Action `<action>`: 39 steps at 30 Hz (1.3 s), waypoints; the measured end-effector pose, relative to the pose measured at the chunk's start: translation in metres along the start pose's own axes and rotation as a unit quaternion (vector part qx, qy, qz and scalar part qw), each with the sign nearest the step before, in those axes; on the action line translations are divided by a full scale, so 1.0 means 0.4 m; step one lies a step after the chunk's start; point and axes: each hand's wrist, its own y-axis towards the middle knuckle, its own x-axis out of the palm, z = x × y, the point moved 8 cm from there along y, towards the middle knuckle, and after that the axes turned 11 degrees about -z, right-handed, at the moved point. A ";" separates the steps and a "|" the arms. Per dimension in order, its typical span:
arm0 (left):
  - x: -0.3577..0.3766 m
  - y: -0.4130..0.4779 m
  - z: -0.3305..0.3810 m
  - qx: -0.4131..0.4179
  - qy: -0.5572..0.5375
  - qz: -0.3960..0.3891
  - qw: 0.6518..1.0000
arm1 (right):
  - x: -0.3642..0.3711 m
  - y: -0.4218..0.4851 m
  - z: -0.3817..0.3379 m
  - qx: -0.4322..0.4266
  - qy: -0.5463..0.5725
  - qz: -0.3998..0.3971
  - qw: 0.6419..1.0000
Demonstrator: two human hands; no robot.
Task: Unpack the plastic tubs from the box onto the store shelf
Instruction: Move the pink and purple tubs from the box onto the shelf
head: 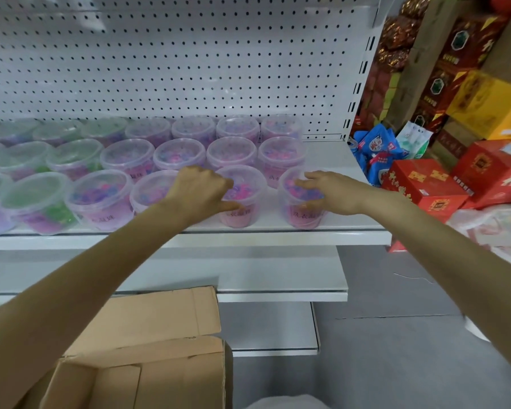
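- The step looks like setting down: two tubs are being placed in the front row of the shelf (351, 228), both standing upright on it.
- The left hand (202, 188) is curled over the lid of one tub (241, 196), thumb on its front wall, fingers gripping the rim.
- The right hand (328, 191) lies half-open across the end tub (303, 199), fingers spread on the lid.
- Below and behind both hands, the box (148, 358) stands open; its inside is hidden.
- Next, probably: let go, draw back, and reach down for more tubs.
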 end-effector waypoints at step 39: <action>0.076 -0.010 -0.006 0.074 -0.141 -0.101 0.982 | -0.011 0.015 -0.032 -0.046 0.078 0.037 0.995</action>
